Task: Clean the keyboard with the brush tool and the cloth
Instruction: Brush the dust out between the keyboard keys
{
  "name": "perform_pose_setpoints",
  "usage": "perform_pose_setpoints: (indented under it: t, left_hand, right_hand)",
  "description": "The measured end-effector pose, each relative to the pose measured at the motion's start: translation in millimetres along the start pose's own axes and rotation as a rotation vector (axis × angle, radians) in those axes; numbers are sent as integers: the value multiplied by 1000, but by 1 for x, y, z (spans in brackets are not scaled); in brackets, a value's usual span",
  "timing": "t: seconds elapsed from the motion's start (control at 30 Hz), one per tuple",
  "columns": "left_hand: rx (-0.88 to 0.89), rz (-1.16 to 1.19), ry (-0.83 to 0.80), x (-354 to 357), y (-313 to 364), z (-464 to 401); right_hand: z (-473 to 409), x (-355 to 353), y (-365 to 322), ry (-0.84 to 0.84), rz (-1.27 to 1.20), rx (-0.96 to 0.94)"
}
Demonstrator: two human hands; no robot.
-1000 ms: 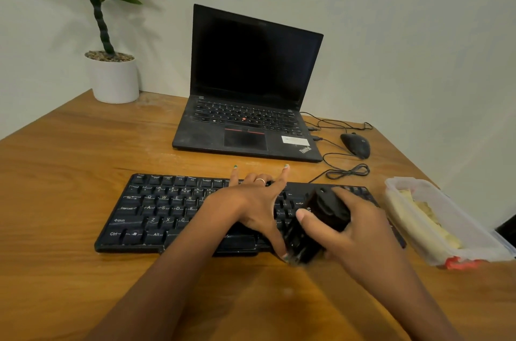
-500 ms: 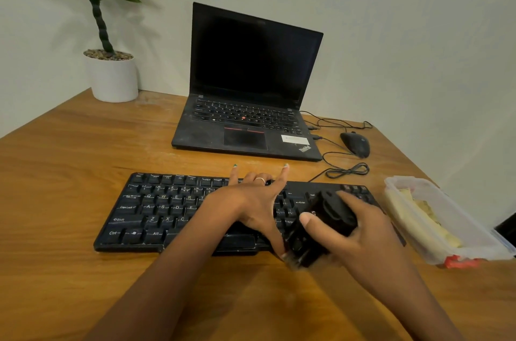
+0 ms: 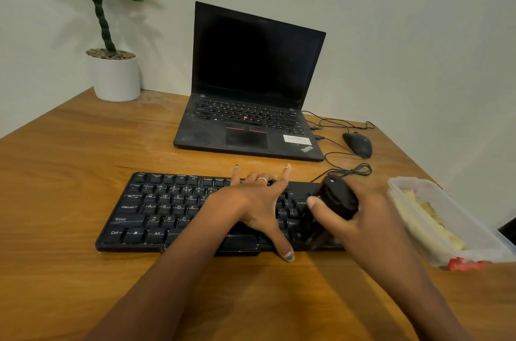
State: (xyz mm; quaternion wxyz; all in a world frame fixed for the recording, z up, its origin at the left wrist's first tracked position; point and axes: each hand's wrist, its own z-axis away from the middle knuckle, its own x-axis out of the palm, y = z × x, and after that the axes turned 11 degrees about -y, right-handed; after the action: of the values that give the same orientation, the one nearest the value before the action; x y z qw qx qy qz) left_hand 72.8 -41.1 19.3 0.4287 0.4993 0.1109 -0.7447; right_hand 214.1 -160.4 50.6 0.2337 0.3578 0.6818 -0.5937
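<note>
The left hand point(image 3: 252, 205) lies flat on the black keyboard point(image 3: 156, 211), its fingers spread wide over the keys, the thumb reaching past the near edge onto the wooden table point(image 3: 69, 151). A ring sits on 1 finger. The keyboard runs crosswise under both hands, with its lettered keys out to the left of the left fingers.

The right hand point(image 3: 360, 218) grips the black brush tool point(image 3: 339, 197), thumb and fingers curled round its rounded body. The tool's lower end points down at the keys just right of the left thumb, where it is blurred; whether it touches the keys I cannot tell.

Right of the right fingers stands a clear plastic container point(image 3: 418, 218) holding a pale yellow cloth point(image 3: 427, 209). Beyond the fingertips sit an open laptop point(image 3: 251, 81) with a dark screen, a black mouse point(image 3: 358, 144) with its coiled cable point(image 3: 349, 169), and a potted plant point(image 3: 111, 72) at the far left.
</note>
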Motion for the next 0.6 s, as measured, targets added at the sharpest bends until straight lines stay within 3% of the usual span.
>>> perform_pose_setpoints:
  t: [0.07, 0.2, 0.33, 0.43, 0.6]
  left_hand:
    - [-2, -5, 0, -1, 0, 0]
    - [-4, 1, -3, 0, 0, 0]
    - [0, -2, -1, 0, 0, 0]
    - [-3, 9, -5, 0, 0, 0]
    - [5, 15, -4, -1, 0, 0]
  right_hand:
    - [-1, 0, -2, -63, -26, 11]
    - [-9, -3, 4, 81, 99, 26]
    - [-8, 3, -1, -32, -20, -12]
    - [-15, -1, 1, 83, 129, 12]
    - [-14, -3, -4, -76, -47, 28]
